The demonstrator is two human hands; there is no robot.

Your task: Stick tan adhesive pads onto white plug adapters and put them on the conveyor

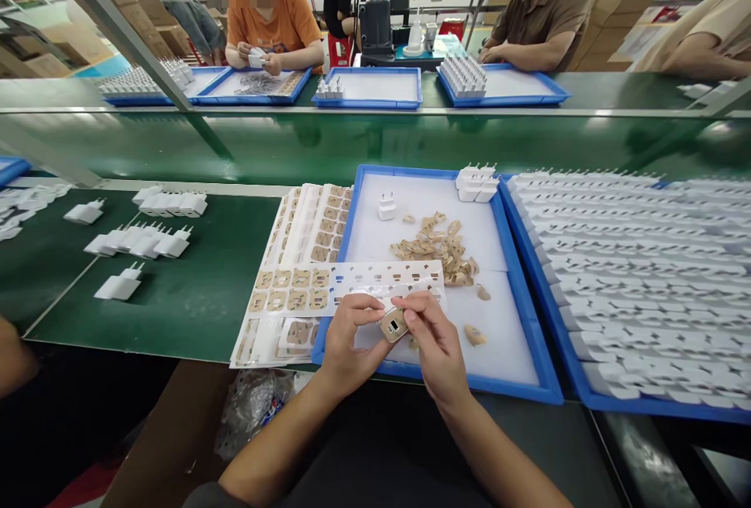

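My left hand [350, 342] grips a white plug charger [393, 326] between thumb and fingers, its port face turned up toward me. That face carries a tan layer with port cut-outs. The fingers of my right hand [435, 345] are closed at the charger's upper right edge; whether they pinch the charger or its tan layer is unclear. Just beyond my hands lies a sheet of tan stickers [293, 289], part of it bare, overlapping the blue-rimmed tray [528, 383]. Inside the tray are a heap of tan scraps [437, 246] and a lone charger [386, 207].
More sticker sheets [282, 238] lie under the front one. A second tray [598, 406] full of chargers stands at the right. Loose chargers [141, 240] rest on the green table at the left. Across the line, people sit behind other blue trays [375, 105].
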